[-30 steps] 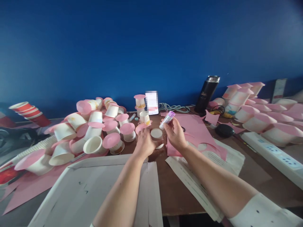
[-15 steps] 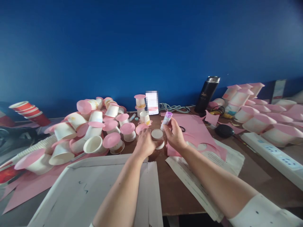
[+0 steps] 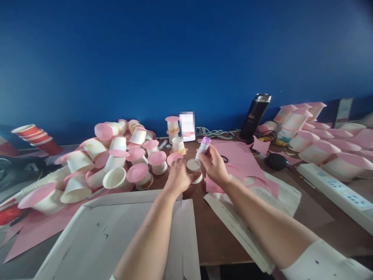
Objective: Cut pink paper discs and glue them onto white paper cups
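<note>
My left hand (image 3: 178, 174) is closed around a paper cup (image 3: 193, 166) that stands upside down on the brown table, its round base facing up. My right hand (image 3: 215, 165) grips a glue stick (image 3: 203, 148) with a purple end pointing up and away. The glue stick's lower end is at the edge of the cup's base; whether it touches cannot be made out. Beyond my left hand lies a pink paper disc (image 3: 174, 158). A white paper cup (image 3: 178, 144) with yellow print stands behind it.
Several cups with pink discs (image 3: 137, 173) crowd the left side. Pink paper sheets (image 3: 241, 155), a black flask (image 3: 255, 116), a black mouse-like object (image 3: 276, 161) and a white power strip (image 3: 338, 190) lie right. A grey-white board (image 3: 116, 233) is in front. Red cups (image 3: 43, 140) lean far left.
My right hand has brought the glue stick slightly left and down, so its lower end is now at the cup's base. My left hand stays on the cup.
</note>
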`<state>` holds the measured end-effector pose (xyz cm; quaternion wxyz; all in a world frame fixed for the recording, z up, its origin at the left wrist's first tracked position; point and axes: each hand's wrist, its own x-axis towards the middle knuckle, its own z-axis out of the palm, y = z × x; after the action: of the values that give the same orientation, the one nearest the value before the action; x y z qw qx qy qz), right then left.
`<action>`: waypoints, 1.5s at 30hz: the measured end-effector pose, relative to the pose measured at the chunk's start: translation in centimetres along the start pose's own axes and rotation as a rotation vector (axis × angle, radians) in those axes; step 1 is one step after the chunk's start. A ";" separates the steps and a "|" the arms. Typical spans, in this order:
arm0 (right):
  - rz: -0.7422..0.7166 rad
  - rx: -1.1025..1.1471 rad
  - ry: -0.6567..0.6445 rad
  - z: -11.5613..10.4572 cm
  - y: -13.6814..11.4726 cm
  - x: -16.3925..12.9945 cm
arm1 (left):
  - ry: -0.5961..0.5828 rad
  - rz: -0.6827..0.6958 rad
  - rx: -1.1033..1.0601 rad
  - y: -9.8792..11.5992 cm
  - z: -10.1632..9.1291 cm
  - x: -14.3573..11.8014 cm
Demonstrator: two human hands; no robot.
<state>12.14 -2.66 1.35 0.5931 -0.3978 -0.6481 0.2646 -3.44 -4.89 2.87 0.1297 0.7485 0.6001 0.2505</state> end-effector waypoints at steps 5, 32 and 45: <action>-0.018 -0.083 0.015 0.0 0.1 0.1 | 0.010 -0.002 -0.018 0.0 0.1 0.0; 0.028 -0.085 0.061 -0.1 0.0 0.0 | 0.063 0.074 -0.203 0.0 0.0 0.0; 0.005 0.006 -0.024 0.0 -0.2 -0.3 | 0.095 0.006 -0.171 -0.4 0.6 0.0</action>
<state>12.07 -3.02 1.33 0.5858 -0.3944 -0.6533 0.2728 -3.44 -4.70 2.20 0.1635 0.7239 0.5797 0.3364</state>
